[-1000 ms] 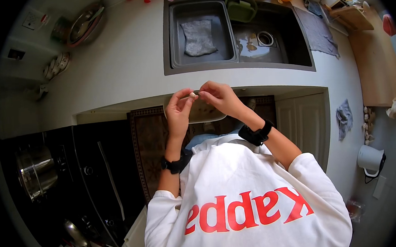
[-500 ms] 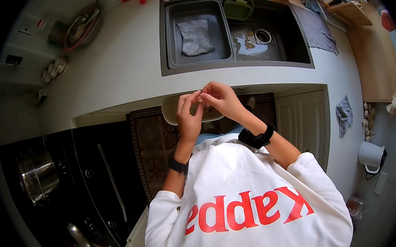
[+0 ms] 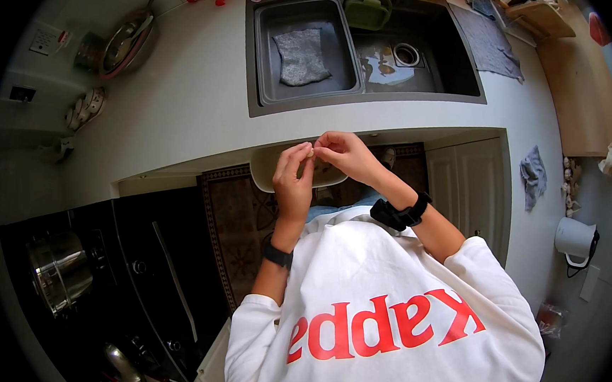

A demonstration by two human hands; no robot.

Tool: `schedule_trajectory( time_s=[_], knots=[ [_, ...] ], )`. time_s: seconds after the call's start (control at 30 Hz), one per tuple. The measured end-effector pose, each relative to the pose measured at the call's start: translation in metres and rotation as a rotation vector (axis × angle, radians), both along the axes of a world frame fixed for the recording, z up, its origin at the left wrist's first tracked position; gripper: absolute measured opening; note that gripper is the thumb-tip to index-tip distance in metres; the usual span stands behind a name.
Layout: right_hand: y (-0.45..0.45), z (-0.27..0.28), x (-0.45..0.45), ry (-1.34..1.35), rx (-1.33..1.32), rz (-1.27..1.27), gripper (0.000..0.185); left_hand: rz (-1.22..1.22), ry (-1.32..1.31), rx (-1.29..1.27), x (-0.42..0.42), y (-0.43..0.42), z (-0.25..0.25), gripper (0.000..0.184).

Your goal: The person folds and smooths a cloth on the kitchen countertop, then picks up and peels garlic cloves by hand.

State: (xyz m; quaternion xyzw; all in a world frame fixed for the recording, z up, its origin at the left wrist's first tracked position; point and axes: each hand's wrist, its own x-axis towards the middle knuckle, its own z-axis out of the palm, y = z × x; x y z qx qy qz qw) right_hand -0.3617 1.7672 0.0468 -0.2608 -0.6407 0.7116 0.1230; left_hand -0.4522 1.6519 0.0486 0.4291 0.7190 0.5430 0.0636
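Over a white bin (image 3: 263, 171) below the counter's front edge, my two hands meet at the fingertips. My left hand (image 3: 293, 181) is closed in a pinch around a small pale piece (image 3: 310, 151), which is too small and too covered to name. The thumb and fingers of my right hand (image 3: 344, 154) are pinched together against the same piece from the other side. Both hands are in the air, apart from the counter.
Beyond my hands is a dark double sink (image 3: 261, 112) with a grey cloth (image 3: 302, 56) in its left basin. A black stove (image 3: 148, 273) with a steel pot (image 3: 60, 273) lies left. Garlic bulbs (image 3: 570, 187), a grey rag (image 3: 533, 178) and a white kettle (image 3: 574, 239) stand right.
My right fingertips have shifted slightly down and right, and the pale piece between the hands shows more now. My left hand has hardly moved.
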Motion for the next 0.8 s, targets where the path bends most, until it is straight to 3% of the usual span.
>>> schedule_trajectory(
  time_s=[0.17, 0.47, 0.8],
  knots=[
    [0.003, 0.006, 0.004, -0.032, 0.015, 0.003, 0.015, -0.029, 0.126, -0.025, 0.002, -0.001, 0.001, 0.021],
    [0.008, 0.021, 0.013, -0.128, 0.368, 0.117, 0.012, -0.079, 0.248, -0.053, 0.006, -0.001, -0.004, 0.021],
    [0.011, 0.016, 0.020, -0.055, 0.197, 0.141, 0.013, -0.112, 0.190, -0.011, 0.012, 0.000, 0.001, 0.021]
  ],
)
